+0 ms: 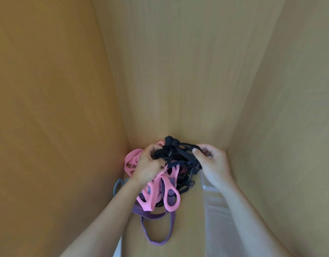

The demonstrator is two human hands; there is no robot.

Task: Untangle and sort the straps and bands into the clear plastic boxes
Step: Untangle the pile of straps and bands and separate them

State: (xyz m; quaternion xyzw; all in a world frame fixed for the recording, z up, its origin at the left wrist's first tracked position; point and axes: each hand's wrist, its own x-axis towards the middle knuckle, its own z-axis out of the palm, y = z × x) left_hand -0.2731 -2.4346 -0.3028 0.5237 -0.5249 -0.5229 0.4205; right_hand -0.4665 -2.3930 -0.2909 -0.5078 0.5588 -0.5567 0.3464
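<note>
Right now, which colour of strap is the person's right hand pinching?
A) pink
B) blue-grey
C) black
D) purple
C: the right hand pinches the black straps at the top of the tangle, while the pink bands and the purple band hang lower, clear of its fingers.

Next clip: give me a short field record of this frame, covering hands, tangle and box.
left hand: grips black straps
right hand: pinches the same black straps
tangle: pink bands, purple bands and black straps intertwined
blue band: at the tangle's left edge
clear box: right of the tangle, partly under the right forearm
</note>
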